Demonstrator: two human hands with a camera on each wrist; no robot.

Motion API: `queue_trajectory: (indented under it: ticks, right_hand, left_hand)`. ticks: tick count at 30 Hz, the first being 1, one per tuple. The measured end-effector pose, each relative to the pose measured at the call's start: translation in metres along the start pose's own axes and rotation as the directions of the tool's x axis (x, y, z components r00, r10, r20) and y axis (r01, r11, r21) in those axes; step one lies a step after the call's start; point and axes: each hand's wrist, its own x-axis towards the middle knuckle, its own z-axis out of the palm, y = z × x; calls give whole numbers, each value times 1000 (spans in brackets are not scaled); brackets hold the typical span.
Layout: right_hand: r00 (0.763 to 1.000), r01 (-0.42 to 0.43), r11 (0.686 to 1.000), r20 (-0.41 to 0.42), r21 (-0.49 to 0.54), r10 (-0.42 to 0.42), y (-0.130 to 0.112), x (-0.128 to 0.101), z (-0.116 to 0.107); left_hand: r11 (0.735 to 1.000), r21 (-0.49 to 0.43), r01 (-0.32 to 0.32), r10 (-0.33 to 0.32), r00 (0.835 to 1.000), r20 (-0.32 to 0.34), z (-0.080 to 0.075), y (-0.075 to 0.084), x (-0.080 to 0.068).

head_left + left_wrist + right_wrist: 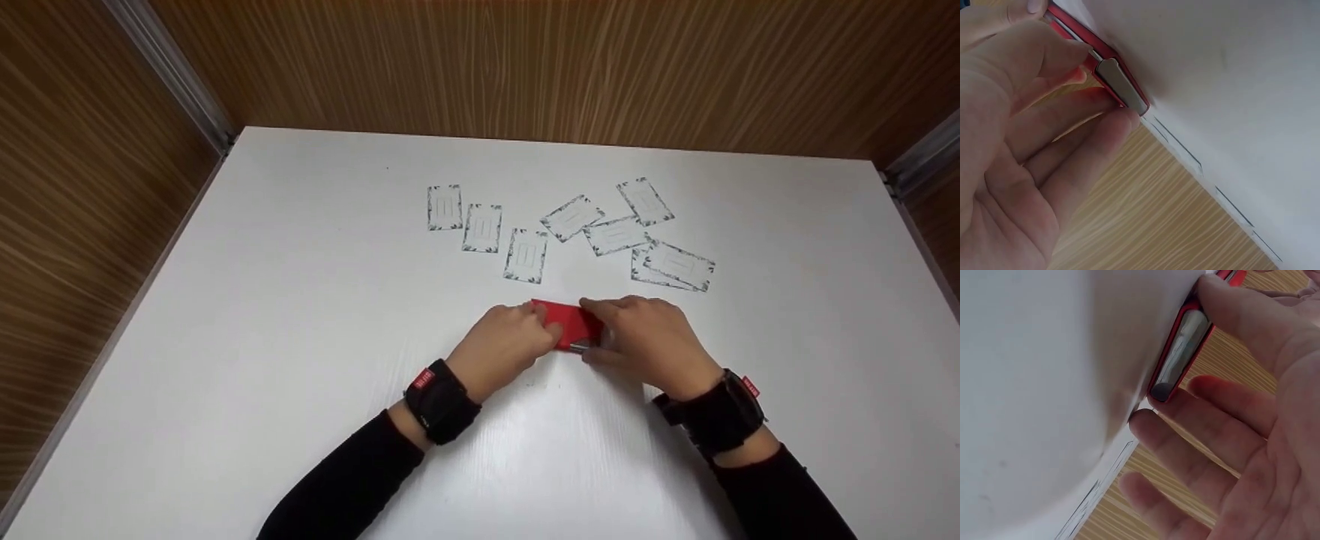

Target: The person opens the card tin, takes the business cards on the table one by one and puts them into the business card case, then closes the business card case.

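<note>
Two hands of mine are on one small red case (564, 319), which sits in front of me near the middle of the white table (300, 337); whether it rests fully on the tabletop I cannot tell. My left hand (502, 341) pinches the case's left end between thumb and fingertips, and my right hand (649, 341) pinches the right end the same way, some of its fingers spread apart. Seen from my left wrist, a shiny metal piece (1123, 87) lies within the red edges.

Beyond the case lie several white cards with dark leafy borders. Three upright cards (482, 228) step down in a slanting row on the left; on the right, more tilted cards (616, 235) are scattered, two of them overlapping. I wear black sleeves (352, 472) and a black strap on each wrist. Brown wood-grain panels (525, 60) stand behind the table.
</note>
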Motion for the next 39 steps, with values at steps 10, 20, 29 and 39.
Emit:
queue_trajectory:
  ticks: [10, 20, 29, 39]
  right_hand:
    - [1000, -12, 1000, 18, 4, 12, -5, -5, -5]
    - [994, 37, 999, 103, 27, -40, -11, -12, -15]
    - [980, 52, 996, 187, 69, -64, -20, -19, -17]
    - [951, 37, 995, 302, 95, -64, -19, -19, -17]
  left_hand:
    - [997, -12, -71, 72, 997, 18, -9, 2, -6]
    - [983, -129, -130, 129, 992, -16, -26, 7, -12]
    - [953, -248, -176, 150, 982, -119, -35, 2, -17]
    - [970, -213, -115, 93, 989, -112, -30, -7, -12]
